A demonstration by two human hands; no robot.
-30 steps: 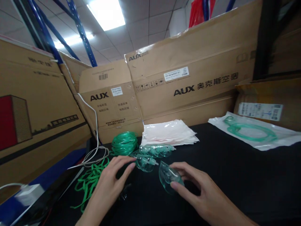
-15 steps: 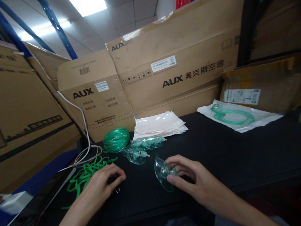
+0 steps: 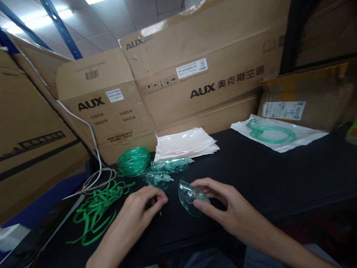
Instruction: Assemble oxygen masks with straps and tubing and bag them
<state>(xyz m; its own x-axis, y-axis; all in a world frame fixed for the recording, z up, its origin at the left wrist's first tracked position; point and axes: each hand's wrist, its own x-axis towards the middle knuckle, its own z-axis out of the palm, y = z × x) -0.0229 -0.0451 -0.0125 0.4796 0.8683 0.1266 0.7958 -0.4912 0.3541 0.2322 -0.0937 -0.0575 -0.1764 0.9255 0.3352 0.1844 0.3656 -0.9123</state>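
A clear green-tinted oxygen mask (image 3: 190, 197) is gripped between the thumb and fingers of my right hand (image 3: 216, 199), its small round port facing left. Just left of it, my left hand (image 3: 147, 204) is closed in a pinch, apart from the mask. What its fingertips hold, if anything, is too small to make out; a tiny shiny bit shows below them. Behind the left hand lie more clear masks with pale connectors (image 3: 158, 178). Loose green elastic straps (image 3: 96, 212) are tangled on the black table left of my left forearm.
Coiled green tubing (image 3: 134, 162) stands beside a stack of white plastic bags (image 3: 185, 143). At the right back, a bagged tubing set (image 3: 273, 134) lies before a taped carton (image 3: 301, 96). Large cardboard sheets (image 3: 206, 78) wall the back; a white cable (image 3: 93, 137) hangs at left.
My left hand has moved right, closer to the mask, uncovering more of the green straps. The right hand keeps hold of the mask. The camera view has shifted slightly.
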